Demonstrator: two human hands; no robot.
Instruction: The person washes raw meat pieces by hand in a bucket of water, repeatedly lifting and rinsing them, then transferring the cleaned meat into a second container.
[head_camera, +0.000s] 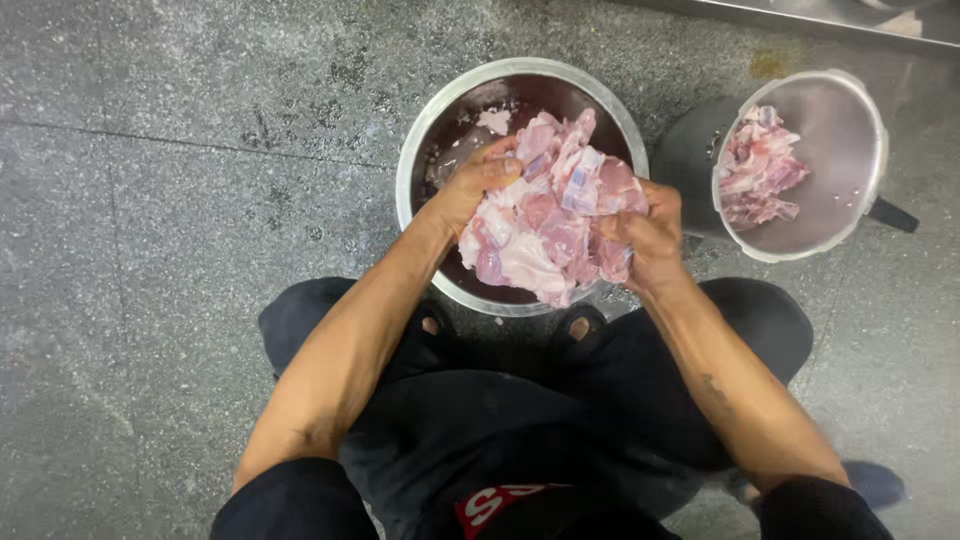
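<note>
Raw meat pieces, pink with pale fat and bone, form a heaped double handful lifted just above a round steel bowl that stands on a grey speckled stone floor. At left in the view, the left hand cups the heap from its side, fingers curled over the upper edge and thumb pressed into the meat; its bare forearm runs down and left to a black sleeve. Inside the bowl, behind the heap, a dark wet base and one small pale scrap of meat are visible. At centre, the heap spans the gap between both hands and hides most of the bowl's interior. Just right of centre, the right hand closes on the opposite side of the heap, fingers dug in among the pieces, so that both hands are clamped on the meat with the load pressed between them. Below, the person squats in black clothing, knees spread to either side of the bowl. Further right, a dark pot with a black handle stands near the bowl but apart from it; a tilted metal lid rests across its mouth and carries a second portion of meat.
</note>
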